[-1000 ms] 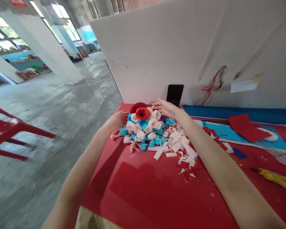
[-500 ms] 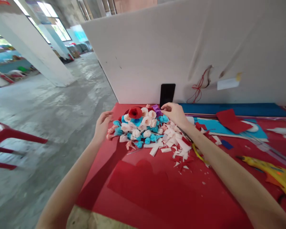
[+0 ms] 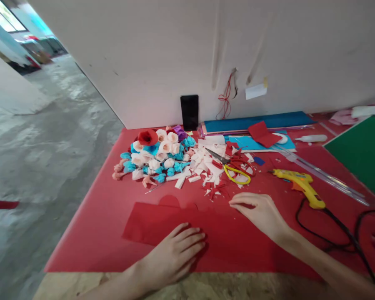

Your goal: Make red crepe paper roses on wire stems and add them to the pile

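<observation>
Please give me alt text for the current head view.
A person's left hand is palm-down near a red sheet on a red table; the right hand is loosely pinched. Nearby lie paper flowers, white scraps, scissors and a yellow glue gun.

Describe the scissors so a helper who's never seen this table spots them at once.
On the red table, beyond the person's right hand, pale paper scraps lie beside coloured flowers. The scissors rest at the scraps' right side, blades pointing back and left. Dark pointed blades and a yellow loop handle set them apart from the yellow glue gun farther right, with its black cord.
</observation>
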{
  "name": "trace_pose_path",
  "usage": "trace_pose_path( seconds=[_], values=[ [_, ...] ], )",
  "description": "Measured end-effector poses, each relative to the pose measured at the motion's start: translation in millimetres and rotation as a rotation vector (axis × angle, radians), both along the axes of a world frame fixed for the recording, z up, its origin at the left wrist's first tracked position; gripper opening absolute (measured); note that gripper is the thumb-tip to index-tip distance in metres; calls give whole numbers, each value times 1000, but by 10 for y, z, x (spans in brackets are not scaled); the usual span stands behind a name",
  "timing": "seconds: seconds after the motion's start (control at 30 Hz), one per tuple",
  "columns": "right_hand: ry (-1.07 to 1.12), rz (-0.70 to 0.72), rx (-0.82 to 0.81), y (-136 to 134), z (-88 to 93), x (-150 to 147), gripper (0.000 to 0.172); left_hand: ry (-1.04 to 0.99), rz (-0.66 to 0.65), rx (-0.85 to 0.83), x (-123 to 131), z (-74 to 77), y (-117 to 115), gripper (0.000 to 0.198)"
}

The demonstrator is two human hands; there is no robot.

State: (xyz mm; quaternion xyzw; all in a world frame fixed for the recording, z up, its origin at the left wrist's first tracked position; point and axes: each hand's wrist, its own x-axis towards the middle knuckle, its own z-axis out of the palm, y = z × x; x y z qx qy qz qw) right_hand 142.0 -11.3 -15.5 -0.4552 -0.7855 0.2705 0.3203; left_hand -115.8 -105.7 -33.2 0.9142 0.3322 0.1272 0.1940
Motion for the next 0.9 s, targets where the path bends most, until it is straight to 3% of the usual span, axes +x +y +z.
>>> trace_pose_path(
  seconds=[0.2,0.47,0.67,0.8,0.9],
  values=[
    [15,-104,-135,-252,-286,309,17,209,50,170,65,-172,-51,43],
    [61,-127,-219,-311,-428,557,18,271,123,176,100,-115,-159,42],
    [0,-76,-103,-320,-405,579,16,252,225,174,51,-57,-133,36],
    [-57,-90,43,-331,-488,566,16,274,326,178,1,-133,6,39],
    [-120,-114,152,-333,-600,551,29,286,352,166,-13,-217,86,43]
  ],
)
